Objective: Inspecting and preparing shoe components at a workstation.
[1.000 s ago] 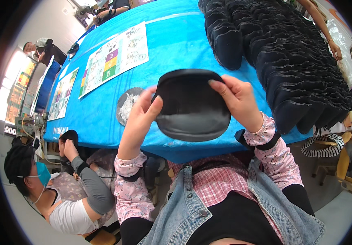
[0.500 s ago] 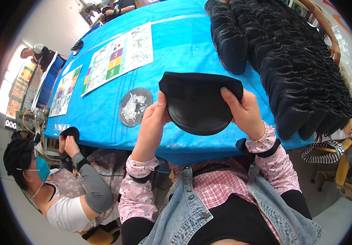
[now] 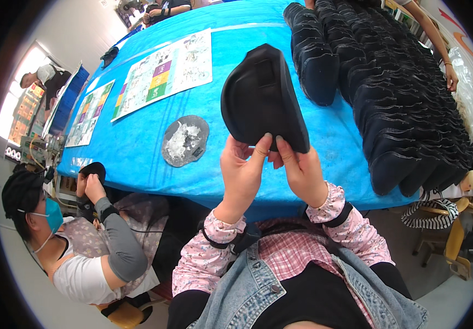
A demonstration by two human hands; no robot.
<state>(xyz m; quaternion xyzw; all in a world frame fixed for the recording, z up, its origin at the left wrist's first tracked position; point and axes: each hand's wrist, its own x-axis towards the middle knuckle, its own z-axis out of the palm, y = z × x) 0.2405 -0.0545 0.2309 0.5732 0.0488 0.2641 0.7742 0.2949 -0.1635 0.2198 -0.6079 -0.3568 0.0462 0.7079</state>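
Observation:
A smooth black half-round moulded pad is held up over the blue table, tilted, with its curved edge to the upper left. A faint rectangular outline shows near its top. My left hand pinches its lower edge, thumb on the face turned to me. Close beside it, my right hand grips the lower right corner, its thumb near the left one. The fingers behind the pad are partly hidden. To the left of my hands lies a flat grey round piece with white residue on it.
Long overlapping rows of black pads fill the right side of the blue-covered table. Printed sheets lie at the left. A masked co-worker handles a black piece at the near left. Another person's arm reaches in beyond the rows.
The black pad has turned from level to upright and risen. Both my hands have come together along its lower edge, the left one moving right from the pad's left end.

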